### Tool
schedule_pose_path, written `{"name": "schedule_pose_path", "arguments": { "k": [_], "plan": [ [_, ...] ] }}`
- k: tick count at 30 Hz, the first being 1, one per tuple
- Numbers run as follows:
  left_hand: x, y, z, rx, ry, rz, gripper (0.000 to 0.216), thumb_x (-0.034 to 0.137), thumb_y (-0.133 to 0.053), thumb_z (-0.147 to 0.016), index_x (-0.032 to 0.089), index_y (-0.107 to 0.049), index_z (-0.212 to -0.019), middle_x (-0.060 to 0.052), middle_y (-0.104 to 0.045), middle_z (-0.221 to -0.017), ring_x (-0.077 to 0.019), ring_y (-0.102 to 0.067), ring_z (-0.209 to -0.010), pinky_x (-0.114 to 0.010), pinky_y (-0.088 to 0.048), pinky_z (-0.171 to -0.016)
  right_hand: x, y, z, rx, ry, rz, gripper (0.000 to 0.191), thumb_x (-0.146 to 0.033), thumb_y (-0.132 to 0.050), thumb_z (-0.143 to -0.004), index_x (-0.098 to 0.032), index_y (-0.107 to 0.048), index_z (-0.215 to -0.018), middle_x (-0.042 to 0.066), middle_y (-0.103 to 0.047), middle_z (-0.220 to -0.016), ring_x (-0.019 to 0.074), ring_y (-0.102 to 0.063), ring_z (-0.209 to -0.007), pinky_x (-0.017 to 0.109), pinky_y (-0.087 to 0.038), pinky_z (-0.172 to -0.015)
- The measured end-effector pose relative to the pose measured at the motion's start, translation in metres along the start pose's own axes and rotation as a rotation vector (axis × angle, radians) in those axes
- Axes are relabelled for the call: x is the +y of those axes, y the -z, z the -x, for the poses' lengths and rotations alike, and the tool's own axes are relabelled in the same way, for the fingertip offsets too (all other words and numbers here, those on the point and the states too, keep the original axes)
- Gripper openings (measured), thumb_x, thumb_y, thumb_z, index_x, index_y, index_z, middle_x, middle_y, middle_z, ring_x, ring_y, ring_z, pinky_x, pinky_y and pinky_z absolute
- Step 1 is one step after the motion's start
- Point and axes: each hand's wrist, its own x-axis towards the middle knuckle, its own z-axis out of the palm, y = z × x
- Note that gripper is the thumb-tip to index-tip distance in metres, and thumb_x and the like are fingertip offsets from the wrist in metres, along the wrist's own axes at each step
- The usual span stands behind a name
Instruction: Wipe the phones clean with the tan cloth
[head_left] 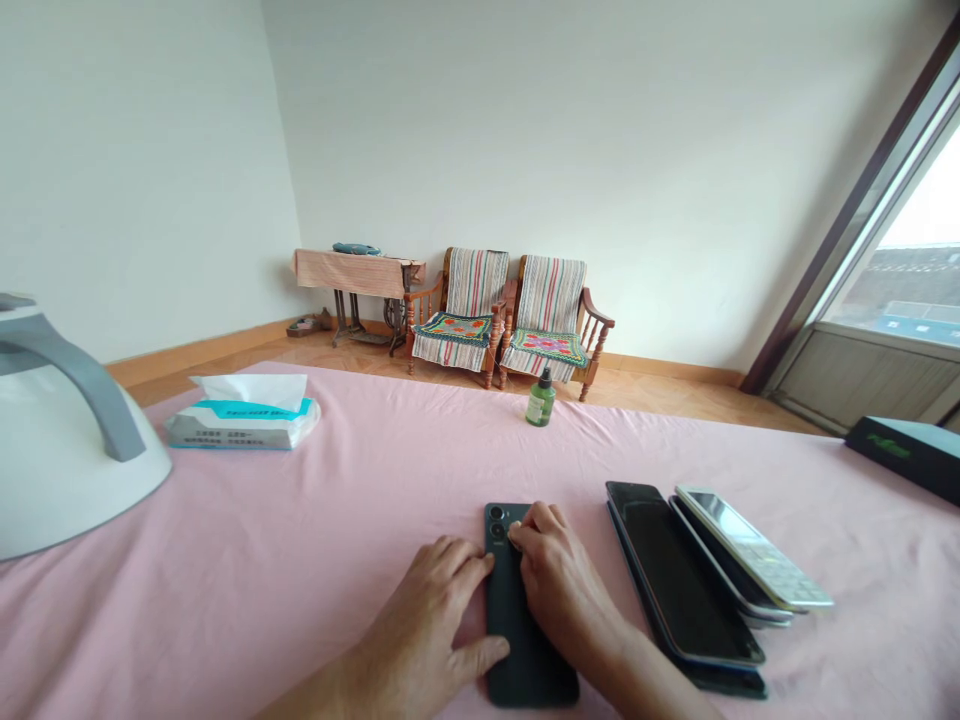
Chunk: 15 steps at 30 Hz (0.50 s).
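Observation:
A dark green phone lies face down on the pink tablecloth, its camera end pointing away from me. My left hand rests on the phone's left edge, fingers curled against its side and thumb laid across the lower back. My right hand lies over the phone's right side, fingertips pinched at the top edge near the camera lenses. Whether anything small sits between those fingertips is hidden.
Right of the phone lie overlapping phones and a white keypad phone. A tissue pack and a white and grey appliance sit at left, a small green bottle at the far edge, a black box at right. Chairs stand behind.

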Motion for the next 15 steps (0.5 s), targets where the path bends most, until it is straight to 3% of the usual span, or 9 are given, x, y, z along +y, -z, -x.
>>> {"name": "schedule_pose_path", "arguments": {
  "k": [3, 9, 15],
  "plan": [
    [0.001, 0.001, 0.000, -0.004, -0.007, 0.008, 0.052, 0.030, -0.076, -0.072, 0.018, -0.059, -0.120, -0.008, -0.058, -0.117, -0.0271, -0.048, -0.111, -0.042, -0.039, -0.099, 0.006, 0.011, 0.002, -0.002, 0.016, -0.057, 0.032, 0.004, -0.042, -0.074, -0.018, -0.065, -0.070, 0.006, -0.059, -0.081, 0.0177, -0.056, -0.077, 0.027, -0.044, -0.069],
    [0.000, 0.002, 0.000, 0.008, -0.026, 0.009, 0.053, 0.032, -0.075, -0.073, 0.019, -0.058, -0.122, -0.008, -0.058, -0.117, -0.0278, -0.049, -0.110, -0.044, -0.040, -0.098, 0.025, 0.030, -0.001, 0.272, 0.029, -0.145, 0.028, -0.007, -0.044, -0.083, -0.018, -0.069, -0.090, 0.005, -0.064, -0.084, 0.0172, -0.060, -0.078, 0.030, -0.047, -0.073],
    [0.000, 0.002, 0.000, 0.006, -0.026, 0.010, 0.053, 0.031, -0.076, -0.072, 0.019, -0.059, -0.121, -0.007, -0.058, -0.116, -0.0273, -0.049, -0.110, -0.042, -0.040, -0.098, 0.026, 0.023, 0.003, 0.239, 0.033, -0.114, 0.027, -0.007, -0.043, -0.084, -0.018, -0.068, -0.088, 0.006, -0.063, -0.084, 0.0183, -0.060, -0.080, 0.031, -0.047, -0.074]
  ]
}}
